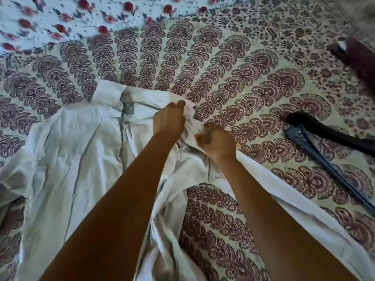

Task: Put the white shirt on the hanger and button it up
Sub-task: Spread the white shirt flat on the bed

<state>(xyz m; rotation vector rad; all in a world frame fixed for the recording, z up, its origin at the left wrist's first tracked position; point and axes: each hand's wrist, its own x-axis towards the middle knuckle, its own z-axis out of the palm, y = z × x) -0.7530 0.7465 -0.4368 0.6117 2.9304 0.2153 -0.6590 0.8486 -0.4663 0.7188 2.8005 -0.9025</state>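
The white shirt (77,142) lies spread open on the patterned bedspread, collar and grey label toward the far side. My left hand (168,120) pinches the shirt's right front edge near the collar. My right hand (217,140) grips the same fabric just to the right, fingers curled around it. A dark hanger (316,142) lies on the bed to the right, apart from the shirt and from both hands. The shirt's front hangs open, one panel trailing toward the lower right.
The bedspread (223,63) with maroon paisley print covers most of the view. A light sheet with red flowers (81,15) lies at the far left. A dark object (359,57) sits at the far right edge.
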